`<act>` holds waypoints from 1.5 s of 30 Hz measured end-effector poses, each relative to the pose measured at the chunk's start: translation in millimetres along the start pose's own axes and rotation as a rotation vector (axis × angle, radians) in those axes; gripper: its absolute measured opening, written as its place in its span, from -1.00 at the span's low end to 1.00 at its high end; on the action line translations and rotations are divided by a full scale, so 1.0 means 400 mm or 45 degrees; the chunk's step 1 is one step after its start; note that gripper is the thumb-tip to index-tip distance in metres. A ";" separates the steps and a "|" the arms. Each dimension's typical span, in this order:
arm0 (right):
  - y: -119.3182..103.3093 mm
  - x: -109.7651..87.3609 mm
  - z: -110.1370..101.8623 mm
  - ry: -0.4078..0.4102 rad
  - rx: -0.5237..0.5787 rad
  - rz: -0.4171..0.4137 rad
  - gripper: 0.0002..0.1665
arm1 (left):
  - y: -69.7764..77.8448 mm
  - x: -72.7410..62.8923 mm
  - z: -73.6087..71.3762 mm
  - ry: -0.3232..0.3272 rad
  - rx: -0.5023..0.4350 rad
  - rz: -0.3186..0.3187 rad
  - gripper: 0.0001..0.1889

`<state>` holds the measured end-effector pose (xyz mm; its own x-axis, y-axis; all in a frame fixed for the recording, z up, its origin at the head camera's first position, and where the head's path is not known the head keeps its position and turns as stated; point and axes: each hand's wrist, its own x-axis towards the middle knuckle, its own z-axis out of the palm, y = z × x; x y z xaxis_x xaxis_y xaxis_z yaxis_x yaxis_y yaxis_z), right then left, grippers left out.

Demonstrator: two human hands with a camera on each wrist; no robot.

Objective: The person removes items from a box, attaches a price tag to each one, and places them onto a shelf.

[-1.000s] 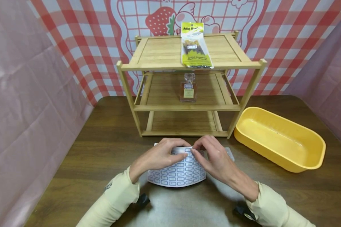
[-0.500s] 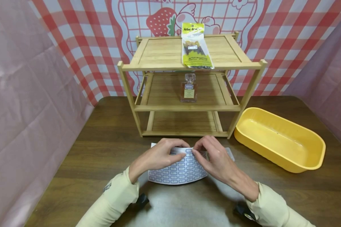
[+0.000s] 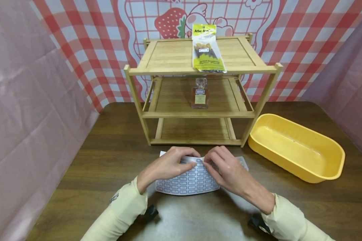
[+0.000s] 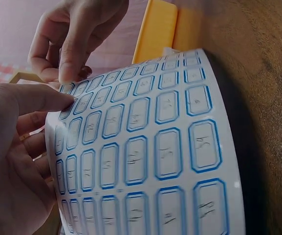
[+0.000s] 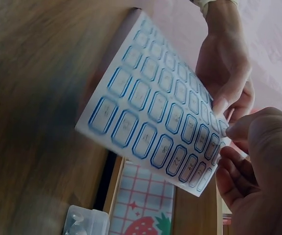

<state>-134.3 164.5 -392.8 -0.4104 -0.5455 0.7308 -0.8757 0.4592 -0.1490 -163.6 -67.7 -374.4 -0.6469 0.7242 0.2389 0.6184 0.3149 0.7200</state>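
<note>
A white sheet of sticker labels [image 3: 184, 184], with rows of blue-bordered boxes bearing handwritten marks, is held up in a curve above the table. My left hand [image 3: 168, 164] grips its upper edge, thumb on the printed face and fingers behind. At the same edge, just to the right, my right hand [image 3: 229, 170] pinches a label at the top with thumb and forefinger. In the left wrist view the two thumbs nearly meet at that corner label. Whether the label has lifted is too small to tell. A transparent plastic box [image 5: 86, 221] lies on the table behind my right hand.
A three-tier wooden shelf [image 3: 196, 114] stands behind the sheet. It bears a packet of artist brushes [image 3: 207, 50] on top and a perfume bottle [image 3: 200, 97] on the middle tier, each with a label. A yellow basin [image 3: 295, 147] sits to the right.
The sheet's lower edge has risen slightly. My right fingers have shifted a little at the top edge, while my left hand keeps its hold.
</note>
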 end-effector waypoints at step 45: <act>0.014 -0.015 -0.019 0.040 0.079 0.070 -0.63 | -0.022 0.009 0.003 -0.098 0.040 -0.154 -0.77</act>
<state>-134.6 175.8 -392.9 -0.4509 -0.4981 0.7407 -0.8666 0.4428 -0.2298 -170.6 -67.0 -380.6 -0.6820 0.7245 0.1000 0.5525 0.4208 0.7195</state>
